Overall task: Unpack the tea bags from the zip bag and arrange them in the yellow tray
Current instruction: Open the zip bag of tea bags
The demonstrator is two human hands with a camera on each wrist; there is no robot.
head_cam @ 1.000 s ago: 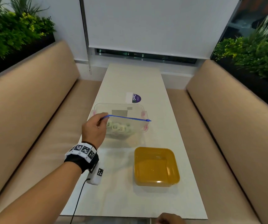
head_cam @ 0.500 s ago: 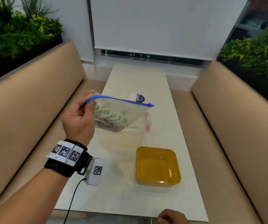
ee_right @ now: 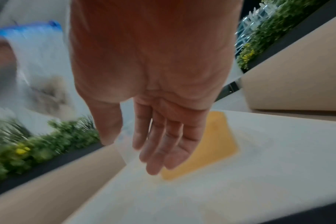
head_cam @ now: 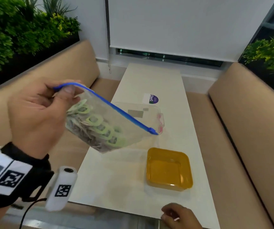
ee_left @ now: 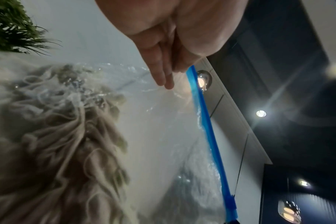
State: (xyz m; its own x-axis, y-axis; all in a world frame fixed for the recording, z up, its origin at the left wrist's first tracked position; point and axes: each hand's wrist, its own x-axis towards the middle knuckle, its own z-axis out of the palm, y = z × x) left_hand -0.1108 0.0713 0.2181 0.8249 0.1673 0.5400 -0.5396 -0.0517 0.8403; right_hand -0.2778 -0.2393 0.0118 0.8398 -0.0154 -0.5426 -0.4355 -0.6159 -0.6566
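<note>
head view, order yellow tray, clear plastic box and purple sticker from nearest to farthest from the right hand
From the right hand at the table's near edge:
1. yellow tray, just beyond the hand on the table.
2. clear plastic box, farther up the table, partly behind the zip bag that the left hand holds.
3. purple sticker, beyond the box.

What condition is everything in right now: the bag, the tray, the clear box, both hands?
Zip bag: lifted, tilted, zipper closed, tea bags inside.
Yellow tray: on the table, empty.
Clear box: on the table, seemingly empty.
Left hand: pinches the bag's top corner.
Right hand: fingers relaxed, holds nothing.
</note>
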